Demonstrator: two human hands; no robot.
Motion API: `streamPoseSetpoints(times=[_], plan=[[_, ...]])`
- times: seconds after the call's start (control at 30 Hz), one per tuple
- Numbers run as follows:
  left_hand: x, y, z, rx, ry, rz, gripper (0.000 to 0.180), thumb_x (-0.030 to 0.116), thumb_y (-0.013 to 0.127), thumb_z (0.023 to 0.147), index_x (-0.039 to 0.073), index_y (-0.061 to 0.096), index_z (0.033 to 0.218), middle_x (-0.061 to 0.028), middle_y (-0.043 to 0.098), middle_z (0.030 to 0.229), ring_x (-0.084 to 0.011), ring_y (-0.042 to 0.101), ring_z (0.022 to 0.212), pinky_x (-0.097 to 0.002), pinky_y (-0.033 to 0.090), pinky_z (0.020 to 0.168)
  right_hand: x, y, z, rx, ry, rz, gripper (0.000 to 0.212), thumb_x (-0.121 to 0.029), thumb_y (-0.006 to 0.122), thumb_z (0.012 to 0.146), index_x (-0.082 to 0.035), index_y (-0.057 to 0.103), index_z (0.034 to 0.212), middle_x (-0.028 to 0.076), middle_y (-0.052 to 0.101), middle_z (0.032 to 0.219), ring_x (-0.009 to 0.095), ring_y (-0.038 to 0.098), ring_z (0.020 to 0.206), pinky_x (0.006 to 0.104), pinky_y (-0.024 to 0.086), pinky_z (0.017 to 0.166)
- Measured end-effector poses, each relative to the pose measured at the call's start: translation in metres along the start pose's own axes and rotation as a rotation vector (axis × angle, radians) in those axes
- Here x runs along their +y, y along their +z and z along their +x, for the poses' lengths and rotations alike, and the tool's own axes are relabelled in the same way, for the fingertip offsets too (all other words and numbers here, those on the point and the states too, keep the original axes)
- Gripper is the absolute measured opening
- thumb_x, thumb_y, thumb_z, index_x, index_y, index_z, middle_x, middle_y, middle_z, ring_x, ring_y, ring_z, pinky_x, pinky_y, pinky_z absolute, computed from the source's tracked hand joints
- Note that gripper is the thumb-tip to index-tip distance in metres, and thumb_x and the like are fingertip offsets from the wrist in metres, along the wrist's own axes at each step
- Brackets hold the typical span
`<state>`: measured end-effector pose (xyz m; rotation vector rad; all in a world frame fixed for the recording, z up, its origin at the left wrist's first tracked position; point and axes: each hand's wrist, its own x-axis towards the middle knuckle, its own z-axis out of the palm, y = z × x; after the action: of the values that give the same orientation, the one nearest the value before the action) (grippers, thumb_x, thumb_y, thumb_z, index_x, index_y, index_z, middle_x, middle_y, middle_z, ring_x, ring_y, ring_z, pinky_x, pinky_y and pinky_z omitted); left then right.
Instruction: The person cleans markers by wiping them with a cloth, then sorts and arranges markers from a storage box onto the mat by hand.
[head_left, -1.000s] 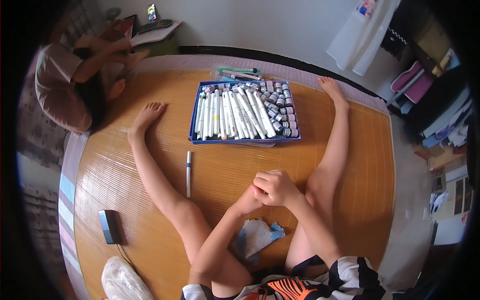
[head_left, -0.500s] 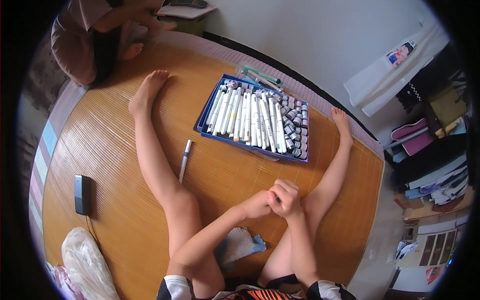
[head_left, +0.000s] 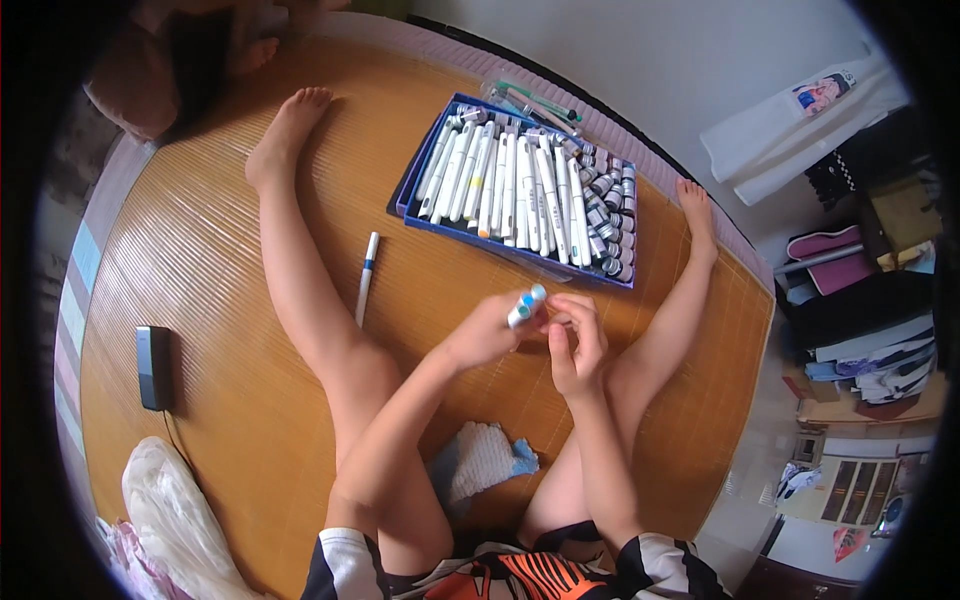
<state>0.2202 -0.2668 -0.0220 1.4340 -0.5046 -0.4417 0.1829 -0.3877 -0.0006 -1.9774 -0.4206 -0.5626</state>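
My left hand (head_left: 487, 330) is closed around a few white markers (head_left: 526, 305), whose pale blue ends stick up out of the fist. Close beside it is my right hand (head_left: 578, 348), its fingers bent and apart from the thumb, with nothing visible in it. Beyond both hands a blue box (head_left: 500, 240) holds rows of white markers (head_left: 487, 190) and, along its right side, several small jars with dark contents (head_left: 612, 220). A single marker with a blue band (head_left: 368, 278) lies on the mat beside my left leg.
A white and blue cloth (head_left: 482, 462) lies between my legs. To the left are a dark corded device (head_left: 153, 368) and a white plastic bag (head_left: 170, 510). A clear case with pens (head_left: 535, 103) sits behind the box. Another person (head_left: 180, 70) is at the far left.
My hands, clasped together earlier, have come apart and moved slightly away from me. Blue marker ends now show in the left one. The view has tilted downward a little.
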Motion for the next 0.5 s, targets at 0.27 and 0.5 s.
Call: streamPoseSetpoints(times=[0.27, 0.5], plan=[[-0.001, -0.022, -0.003, 0.195, -0.161, -0.348, 0.021, 0.002, 0.041, 0.070, -0.003, 0.043, 0.091, -0.0095, 0.052, 0.079, -0.0157, 0.049, 0.080, -0.0256, 0.038, 0.069, 0.002, 0.013, -0.002, -0.113, 0.187, -0.134, 0.021, -0.004, 0.050, 0.065, -0.002, 0.045, 0.086, 0.008, 0.046, 0.083, 0.015, 0.048, 0.058, 0.0228, 0.040, 0.051], [0.003, -0.031, -0.012, 0.318, -0.085, -0.376, 0.032, 0.003, 0.041, 0.071, -0.002, 0.035, 0.102, -0.0133, 0.051, 0.084, -0.0176, 0.050, 0.079, -0.0276, 0.038, 0.070, 0.004, 0.019, 0.004, -0.214, 0.138, -0.275, 0.030, -0.007, 0.050, 0.065, -0.001, 0.042, 0.093, 0.012, 0.042, 0.094, 0.023, 0.046, 0.075, 0.0286, 0.038, 0.066]])
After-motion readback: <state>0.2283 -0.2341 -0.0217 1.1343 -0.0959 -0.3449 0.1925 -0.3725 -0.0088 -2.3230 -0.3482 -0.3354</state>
